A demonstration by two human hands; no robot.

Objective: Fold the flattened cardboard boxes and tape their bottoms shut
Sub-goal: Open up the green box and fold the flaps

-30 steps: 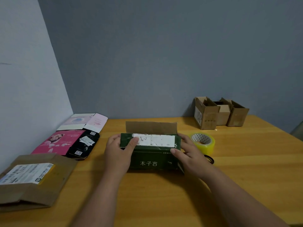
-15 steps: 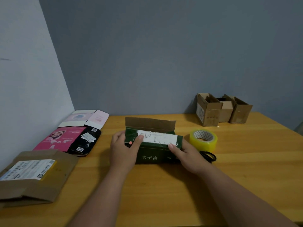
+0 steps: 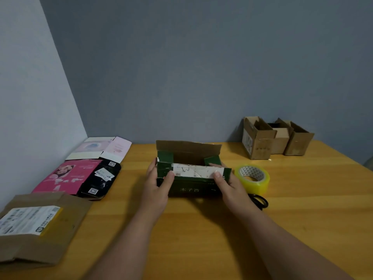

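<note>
Here, green box (image 3: 191,186) gripped at both ends by left hand (image 3: 158,183) and right hand (image 3: 228,181), thumbs pressed on near flap. Risk judged: end flaps spring up, seam misaligned before tape roll (image 3: 253,177) is reached.

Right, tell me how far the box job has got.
Done: three brown boxes stand folded at the table's far right; whether their bottoms are taped can't be seen. In hand: the green box is squared up, the left hand and right hand gripping its ends, flaps not closed. Left: taping it with the tape roll, then the flat brown box, pink box, black box and pale box.
</note>
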